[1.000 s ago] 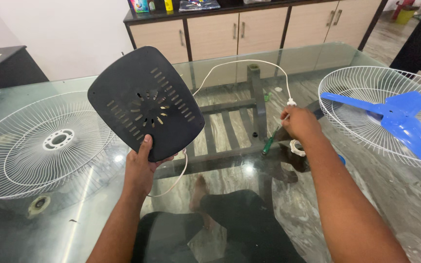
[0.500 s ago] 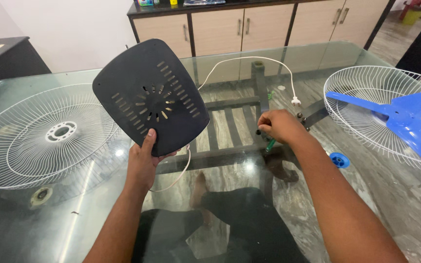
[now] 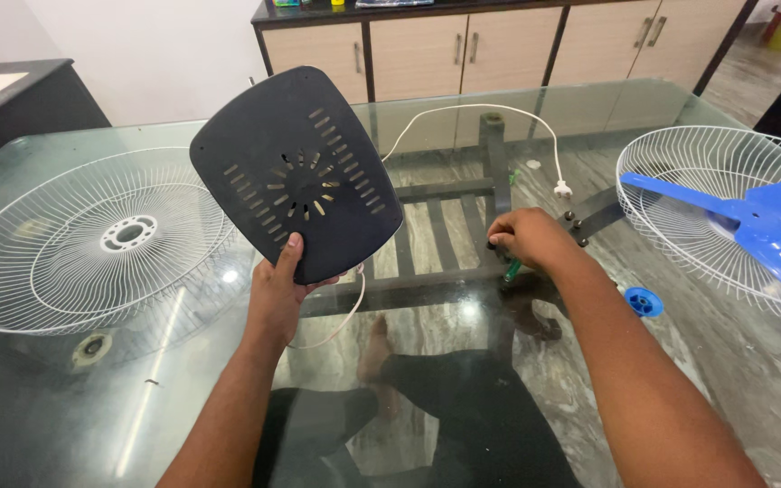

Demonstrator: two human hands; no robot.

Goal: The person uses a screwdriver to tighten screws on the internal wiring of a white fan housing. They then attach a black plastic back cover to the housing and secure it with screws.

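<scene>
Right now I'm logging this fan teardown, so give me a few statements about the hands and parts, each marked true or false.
1. The left hand holds the dark vented cover up off the glass table. True.
2. The right hand is empty. False: it grips a green-handled screwdriver.
3. The blue fan blade lies in the right wire guard. True.
4. The blue cap sits inside the left wire guard. False: it lies on the glass near the right guard.

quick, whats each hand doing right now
Left hand: closed on the lower edge of the dark vented fan cover, held up off the glass table.
Right hand: closed round a green-handled screwdriver at the table.
</scene>
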